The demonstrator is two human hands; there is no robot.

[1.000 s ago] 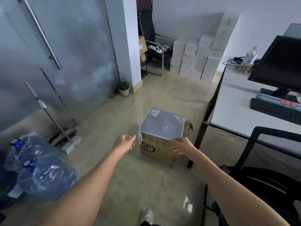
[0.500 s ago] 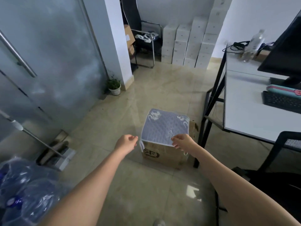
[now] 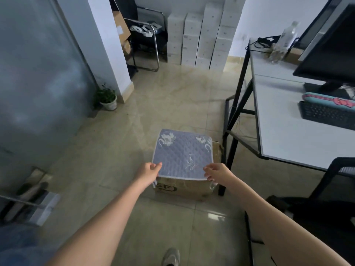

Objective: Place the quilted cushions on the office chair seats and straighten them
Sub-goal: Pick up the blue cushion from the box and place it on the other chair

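A blue-grey quilted cushion (image 3: pixel 182 152) with white trim and white embroidery lies flat on a brown cardboard box (image 3: pixel 180 189) on the floor ahead of me. My left hand (image 3: pixel 148 172) pinches the cushion's near-left corner, thumb on top. My right hand (image 3: pixel 217 172) curls its fingers over the near-right corner. A black mesh office chair (image 3: pixel 324 206) stands at my lower right, its seat bare. A second black chair (image 3: pixel 148 41) stands far back by the pillar with white items on its seat.
A white desk (image 3: pixel 284 135) on black legs stands right of the box, carrying a monitor (image 3: pixel 330 52) and keyboard (image 3: pixel 326 114). White boxes (image 3: pixel 201 35) are stacked at the back wall. A potted plant (image 3: pixel 107 98), mop head (image 3: pixel 36 206) and water jugs (image 3: pixel 17 244) line the glass wall on the left.
I have stepped closer to the box. Both hands moved forward from open air onto the cushion's near corners and closed on them.
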